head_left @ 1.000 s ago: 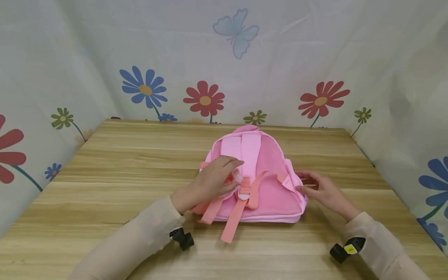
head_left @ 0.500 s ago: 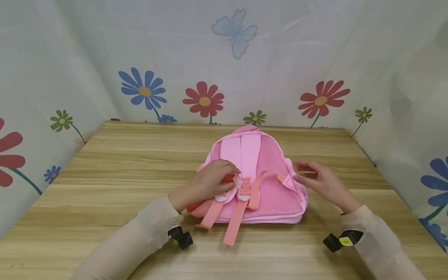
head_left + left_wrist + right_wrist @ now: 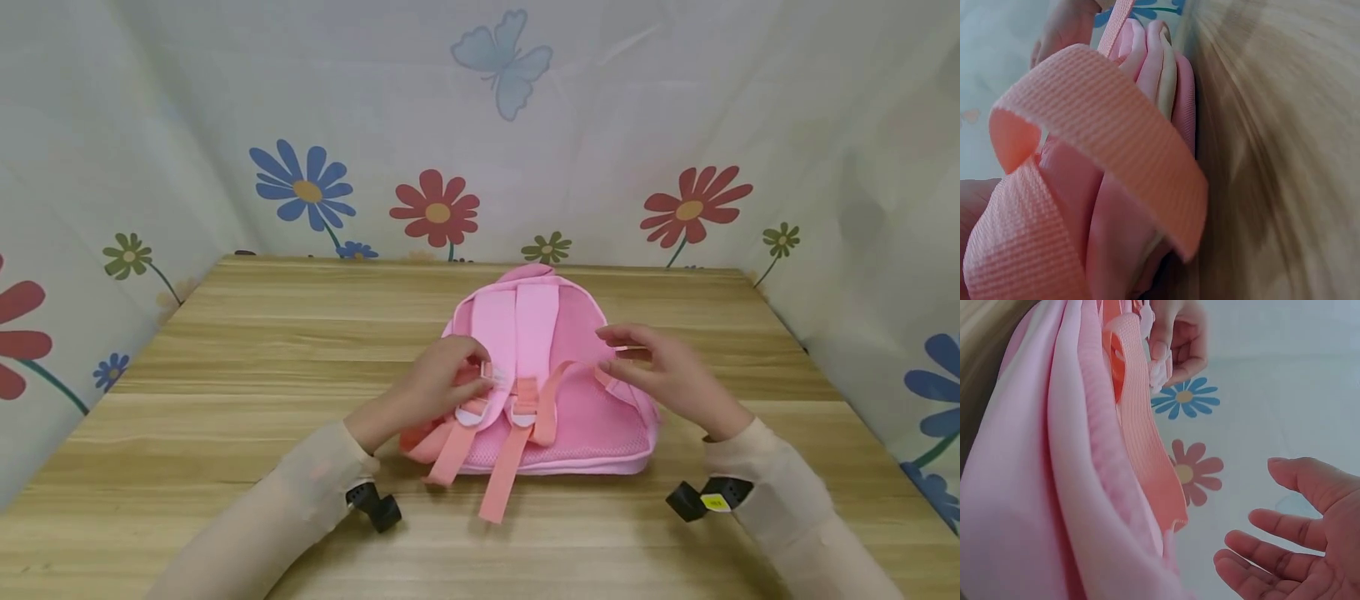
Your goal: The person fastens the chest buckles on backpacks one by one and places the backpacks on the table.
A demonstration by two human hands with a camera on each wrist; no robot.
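A pink backpack lies on the table with its padded straps and mesh back facing up. Between thumb and fingers, my left hand pinches a small whitish plastic buckle over the left shoulder strap. My right hand hovers over the bag's right side, holding nothing; in the right wrist view its fingers are spread apart from the fabric. An orange webbing strap loops up along the bag's right half. Another orange strap curls close to the left wrist camera, with part of the left hand hidden behind it.
The wooden table extends around the bag on all sides. Two orange strap tails hang over the bag's near edge onto the table. A flower-printed curtain stands behind and at both sides.
My right hand has left the bag's right edge and moved left, over the bag. The left hand has drawn slightly left with the buckle.
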